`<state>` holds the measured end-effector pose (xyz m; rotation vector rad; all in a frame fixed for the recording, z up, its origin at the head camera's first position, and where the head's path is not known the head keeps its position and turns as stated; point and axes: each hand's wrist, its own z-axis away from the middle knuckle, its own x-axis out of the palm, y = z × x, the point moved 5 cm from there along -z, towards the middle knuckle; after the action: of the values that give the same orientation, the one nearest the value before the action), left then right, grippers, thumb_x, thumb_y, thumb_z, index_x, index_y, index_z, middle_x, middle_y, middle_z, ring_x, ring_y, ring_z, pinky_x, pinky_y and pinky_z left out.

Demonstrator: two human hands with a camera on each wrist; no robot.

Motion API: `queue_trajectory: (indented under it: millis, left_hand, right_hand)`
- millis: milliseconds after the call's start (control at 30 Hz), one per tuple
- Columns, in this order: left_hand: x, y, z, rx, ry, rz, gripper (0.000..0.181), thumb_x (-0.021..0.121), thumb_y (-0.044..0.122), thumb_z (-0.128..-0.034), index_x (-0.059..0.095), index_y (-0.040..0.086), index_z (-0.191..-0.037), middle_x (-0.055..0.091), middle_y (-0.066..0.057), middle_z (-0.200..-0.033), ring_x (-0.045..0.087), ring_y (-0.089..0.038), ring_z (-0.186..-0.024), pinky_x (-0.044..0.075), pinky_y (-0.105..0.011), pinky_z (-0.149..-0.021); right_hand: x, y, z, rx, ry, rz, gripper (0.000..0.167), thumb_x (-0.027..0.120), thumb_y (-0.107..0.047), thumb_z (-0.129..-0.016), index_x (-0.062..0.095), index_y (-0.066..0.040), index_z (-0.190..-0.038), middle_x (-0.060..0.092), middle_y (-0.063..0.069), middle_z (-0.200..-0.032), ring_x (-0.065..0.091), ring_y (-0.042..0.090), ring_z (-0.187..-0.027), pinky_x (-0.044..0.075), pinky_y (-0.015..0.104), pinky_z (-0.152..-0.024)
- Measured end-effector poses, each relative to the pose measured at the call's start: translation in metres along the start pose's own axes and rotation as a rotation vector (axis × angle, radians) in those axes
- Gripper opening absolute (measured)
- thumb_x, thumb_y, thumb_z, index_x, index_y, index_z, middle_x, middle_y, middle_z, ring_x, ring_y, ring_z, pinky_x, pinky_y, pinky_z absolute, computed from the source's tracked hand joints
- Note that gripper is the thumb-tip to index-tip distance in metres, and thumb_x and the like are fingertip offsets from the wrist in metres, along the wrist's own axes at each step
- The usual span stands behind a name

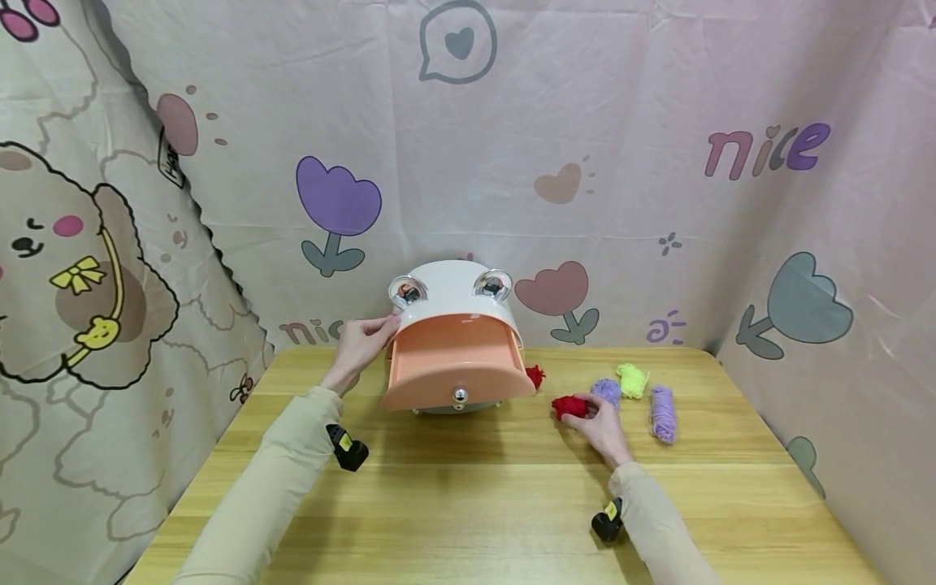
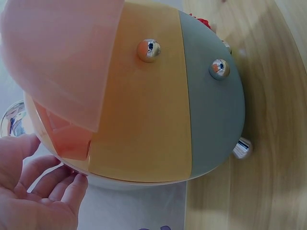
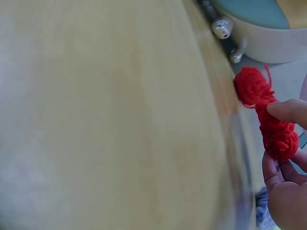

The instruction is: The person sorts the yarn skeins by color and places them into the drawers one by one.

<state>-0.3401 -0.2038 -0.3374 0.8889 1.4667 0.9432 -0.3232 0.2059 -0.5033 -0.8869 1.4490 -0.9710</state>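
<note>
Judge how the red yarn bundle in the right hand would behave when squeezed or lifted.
The red yarn bundle likely squashes in the right hand, being wound strands. Its ridged surface suggests little slipping; loose-looking coils might unravel.

A wood-grain tabletop (image 1: pixel 468 520) is backed by a pale printed fabric backdrop (image 1: pixel 621 89). On it a purple tulip (image 1: pixel 338 199), a dusty-red tulip (image 1: pixel 554 288), a grey-blue tulip (image 1: pixel 808 301), multicoloured "nice" lettering (image 1: pixel 808 148) and a heart-filled speech bubble (image 1: pixel 460 43) are seen. At far left, a cartoon animal (image 1: pixel 44 207) is shown with a yellow bow (image 1: pixel 78 275).
</note>
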Motion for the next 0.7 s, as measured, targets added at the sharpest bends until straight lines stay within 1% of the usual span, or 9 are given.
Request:
queue_trajectory:
  millis: [133, 267, 433, 567, 700]
  left_hand:
    - [0.000, 0.001, 0.001, -0.001, -0.003, -0.004, 0.049, 0.058, 0.034, -0.1021, 0.057, 0.002, -0.139, 0.054, -0.019, -0.147, 0.048, -0.034, -0.141, 0.042, -0.047, -0.116]
    - [0.000, 0.001, 0.001, -0.004, -0.007, -0.002, 0.049, 0.057, 0.034, -0.1022, 0.056, 0.002, -0.140, 0.053, -0.019, -0.148, 0.048, -0.034, -0.141, 0.042, -0.047, -0.116]
    - [0.000, 0.001, 0.001, -0.007, -0.012, -0.002, 0.049, 0.057, 0.034, -0.1025, 0.056, 0.003, -0.140, 0.052, -0.018, -0.149, 0.048, -0.034, -0.142, 0.042, -0.047, -0.116]
    - [0.000, 0.001, 0.001, -0.008, -0.011, -0.005, 0.050, 0.057, 0.035, -0.1024, 0.056, 0.003, -0.140, 0.052, -0.018, -0.149, 0.047, -0.033, -0.142, 0.042, -0.047, -0.117]
    - [0.000, 0.001, 0.001, -0.007, -0.007, -0.006, 0.050, 0.057, 0.035, -0.1021, 0.056, 0.002, -0.140, 0.053, -0.018, -0.148, 0.048, -0.033, -0.142, 0.042, -0.046, -0.116]
  right_hand:
    - [-0.001, -0.009, -0.001, 0.012, 0.003, -0.043, 0.056, 0.076, -0.002, -0.084, 0.055, 0.008, -0.134, 0.061, 0.032, -0.131, 0.063, 0.037, -0.117, 0.052, 0.015, -0.086]
    - [-0.004, -0.021, -0.002, 0.007, 0.006, -0.071, 0.055, 0.076, -0.003, -0.085, 0.055, 0.007, -0.134, 0.061, 0.030, -0.131, 0.064, 0.026, -0.110, 0.050, 0.010, -0.082]
    - [-0.008, -0.040, -0.003, -0.022, 0.010, -0.097, 0.052, 0.076, -0.005, -0.085, 0.057, 0.008, -0.132, 0.063, 0.030, -0.129, 0.063, 0.010, -0.097, 0.050, 0.010, -0.080]
    - [-0.012, -0.054, -0.004, -0.031, -0.001, -0.117, 0.053, 0.077, -0.008, -0.086, 0.057, 0.007, -0.133, 0.063, 0.030, -0.129, 0.061, 0.004, -0.095, 0.051, 0.010, -0.080]
    - [-0.018, -0.071, -0.005, -0.052, -0.015, -0.109, 0.054, 0.077, -0.010, -0.087, 0.057, 0.006, -0.134, 0.064, 0.027, -0.129, 0.060, -0.001, -0.092, 0.050, 0.009, -0.079]
